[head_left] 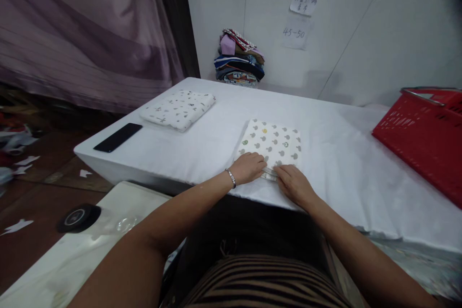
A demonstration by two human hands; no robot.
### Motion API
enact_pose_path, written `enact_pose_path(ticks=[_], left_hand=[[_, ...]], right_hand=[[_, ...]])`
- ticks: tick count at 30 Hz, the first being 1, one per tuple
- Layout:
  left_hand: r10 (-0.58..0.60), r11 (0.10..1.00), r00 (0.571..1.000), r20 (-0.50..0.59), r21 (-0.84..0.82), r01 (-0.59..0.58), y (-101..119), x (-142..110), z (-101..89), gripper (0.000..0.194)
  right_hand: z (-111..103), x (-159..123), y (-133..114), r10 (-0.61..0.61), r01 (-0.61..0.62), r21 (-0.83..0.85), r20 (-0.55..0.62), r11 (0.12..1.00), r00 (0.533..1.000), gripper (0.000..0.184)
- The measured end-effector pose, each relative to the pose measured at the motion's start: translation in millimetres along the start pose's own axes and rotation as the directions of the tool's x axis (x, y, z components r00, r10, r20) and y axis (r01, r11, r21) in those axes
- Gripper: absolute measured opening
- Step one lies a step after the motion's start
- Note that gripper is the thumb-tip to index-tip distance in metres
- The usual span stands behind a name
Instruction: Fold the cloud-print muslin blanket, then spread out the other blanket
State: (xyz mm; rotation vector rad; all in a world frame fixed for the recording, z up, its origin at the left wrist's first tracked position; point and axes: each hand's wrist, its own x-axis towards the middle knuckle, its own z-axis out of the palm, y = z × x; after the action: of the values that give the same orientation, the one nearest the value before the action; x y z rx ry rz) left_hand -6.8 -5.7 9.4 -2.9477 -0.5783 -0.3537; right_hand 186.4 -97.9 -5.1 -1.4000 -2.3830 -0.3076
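A folded white cloth (271, 143) with grey tree-like prints, plus a few yellow and green ones, lies flat on the white-covered table (216, 149). At its near left corner is my left hand (250, 167), fingers curled over the edge and closed on the fabric. My right hand (294, 183) grips the same near edge a little further right, its thumb partly hidden. Layers of the fold show between the two hands. Further left rests another folded white cloth (180, 109) with small dark and grey prints, which neither hand touches.
A black phone (118, 137) lies near the table's left end. On the right stands a red plastic basket (422, 130). Stacked folded fabrics (240, 60) are by the wall, below paper notes (296, 32). A pale lower surface (119, 207) at left holds a black round-lidded object (78, 217).
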Motion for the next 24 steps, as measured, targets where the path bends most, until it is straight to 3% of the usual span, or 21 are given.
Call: enact_pose_path(ticks=[7,13,18,21,24], left_hand=[[-0.001,0.998,0.997,-0.080,0.062,0.006,2.2,0.5,4.6,0.010],[0.029,0.994,0.989,-0.144,0.104,-0.014,3.2,-4.2,10.7,0.015],[0.000,1.000,0.991,-0.136,0.017,0.002,0.8,-5.7,8.6,0.014],[-0.007,0.997,0.986,-0.164,-0.075,-0.005,0.6,-12.5,2.5,0.023],[0.007,0.998,0.981,-0.193,-0.064,-0.019,5.8,-22.4,0.2,0.020]], right_hand=[[0.5,2.0,-1.1,0.048,-0.049,-0.008,-0.106,0.999,0.993,0.027],[5.2,-1.1,-1.0,0.017,-0.018,-0.009,-0.106,1.000,0.994,0.027],[8.2,-1.7,1.6,0.005,-0.005,-0.007,-0.112,1.000,0.994,0.025],[8.4,-1.3,3.2,0.015,-0.012,0.033,-0.099,0.999,0.995,0.026],[7.3,-0.5,3.9,0.025,-0.018,0.068,-0.108,0.998,0.994,0.025]])
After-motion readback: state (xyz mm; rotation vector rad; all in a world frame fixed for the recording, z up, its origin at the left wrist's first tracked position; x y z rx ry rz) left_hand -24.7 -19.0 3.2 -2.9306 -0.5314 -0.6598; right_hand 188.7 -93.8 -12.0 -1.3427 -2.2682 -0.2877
